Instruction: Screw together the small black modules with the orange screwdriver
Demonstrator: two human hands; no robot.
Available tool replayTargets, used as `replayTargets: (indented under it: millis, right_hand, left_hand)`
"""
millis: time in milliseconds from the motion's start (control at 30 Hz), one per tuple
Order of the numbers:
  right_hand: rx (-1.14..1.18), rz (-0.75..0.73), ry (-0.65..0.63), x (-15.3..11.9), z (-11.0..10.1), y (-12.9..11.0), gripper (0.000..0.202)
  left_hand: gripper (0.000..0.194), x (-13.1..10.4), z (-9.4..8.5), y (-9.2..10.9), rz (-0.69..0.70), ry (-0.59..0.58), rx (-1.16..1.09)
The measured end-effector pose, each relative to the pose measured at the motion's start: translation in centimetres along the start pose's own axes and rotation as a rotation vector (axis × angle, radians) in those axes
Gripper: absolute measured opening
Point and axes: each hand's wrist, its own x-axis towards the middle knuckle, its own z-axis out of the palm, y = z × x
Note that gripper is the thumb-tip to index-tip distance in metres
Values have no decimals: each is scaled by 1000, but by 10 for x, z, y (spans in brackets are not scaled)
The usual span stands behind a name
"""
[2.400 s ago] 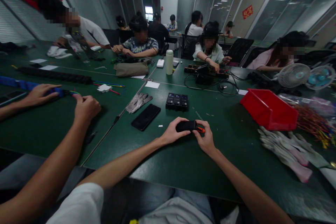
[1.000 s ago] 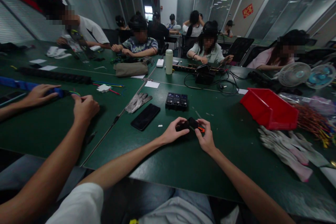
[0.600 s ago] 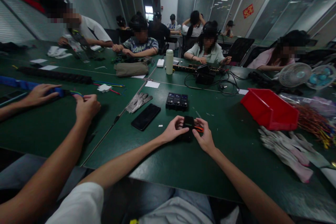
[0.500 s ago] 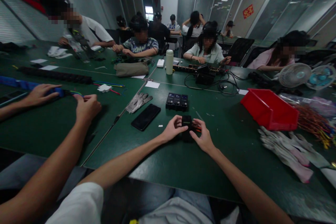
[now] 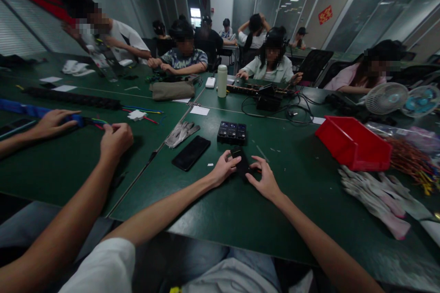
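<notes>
A small black block (image 5: 240, 161) is tilted between my hands above the green table (image 5: 220, 210). My left hand (image 5: 223, 168) grips its left side, with the thumb on its face. At its lower right edge, my right hand (image 5: 264, 176) touches it with the thumb, the fingers curled around. A bit of orange shows beside the right fingers, mostly hidden. Just beyond the hands lies a black module with three sections (image 5: 232, 132). The black phone (image 5: 191, 153) rests to the left, near a tiny white piece (image 5: 210, 165).
At the left, another person's hands (image 5: 116, 142) hold a blue strip with wires (image 5: 74, 120). A grey glove (image 5: 182, 134) lies behind the phone. A red bin (image 5: 354, 142), gloves (image 5: 374, 201) and coloured wires (image 5: 410, 160) are at the right. A green bottle (image 5: 222, 81) stands farther back.
The black block has turned from upright to tilted, its top leaning left, and less orange shows. Across the table at the far left, a person has raised their hands and a clear bottle.
</notes>
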Motion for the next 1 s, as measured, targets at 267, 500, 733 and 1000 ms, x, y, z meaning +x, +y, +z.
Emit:
replayTargets:
  millis: [267, 500, 733, 1000]
  right_hand:
    - [241, 103, 179, 4, -3, 5, 36]
    - [435, 214, 286, 8, -3, 14, 32]
    - [459, 243, 280, 8, -4, 11, 32]
    - [388, 184, 253, 7, -4, 7, 30]
  left_hand:
    - [48, -5, 4, 4, -59, -101, 4]
    - [46, -3, 2, 0, -75, -161, 80]
    - [42, -1, 0, 1, -100, -184, 46]
    - [30, 3, -6, 4, -207, -218, -32]
